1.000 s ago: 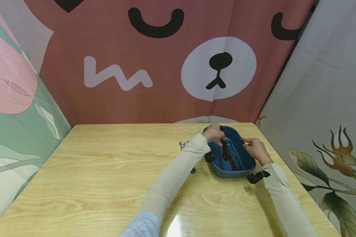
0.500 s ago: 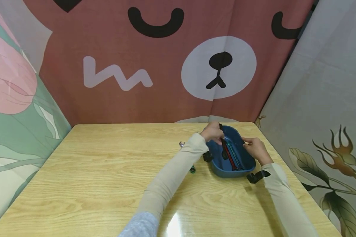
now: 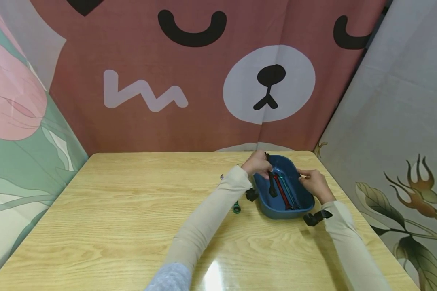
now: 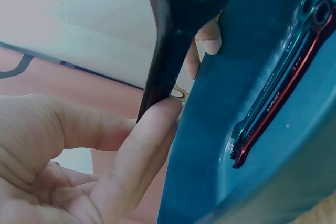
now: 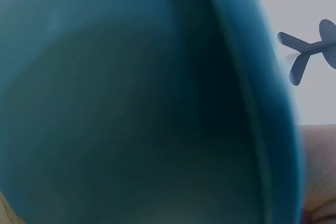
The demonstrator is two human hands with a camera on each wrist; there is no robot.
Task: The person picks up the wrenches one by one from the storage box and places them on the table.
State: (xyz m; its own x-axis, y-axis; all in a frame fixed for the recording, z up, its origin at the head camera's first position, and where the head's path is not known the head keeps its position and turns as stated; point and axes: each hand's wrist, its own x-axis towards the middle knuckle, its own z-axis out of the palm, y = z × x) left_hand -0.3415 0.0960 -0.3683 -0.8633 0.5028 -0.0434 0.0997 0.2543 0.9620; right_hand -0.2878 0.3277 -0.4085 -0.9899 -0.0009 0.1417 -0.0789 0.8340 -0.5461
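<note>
My left hand [image 3: 257, 163] pinches a black wrench [image 4: 168, 61] between thumb and fingers, holding it over the left side of a blue plastic bin [image 3: 273, 212]. In the head view the wrench's lower end hangs inside the bin. On the bin's floor lie a red wrench [image 4: 286, 90] and a green wrench [image 4: 272, 77], side by side. My right hand [image 3: 315, 184] grips the bin's right rim, thumb and fingers at its edge. In the right wrist view the bin's wall [image 5: 121, 119] fills most of the picture and hides most of that hand.
Left of the bin, a green ring end [image 3: 236, 207] and a bit of a silver wrench [image 3: 222, 176] show on the wooden table [image 3: 113, 218], partly covered by my left sleeve. A printed curtain [image 3: 149, 129] hangs behind the table's back edge.
My left hand has shifted slightly left with the black wrench, which now stands apart from the red one. The right hand and the bin stay in place.
</note>
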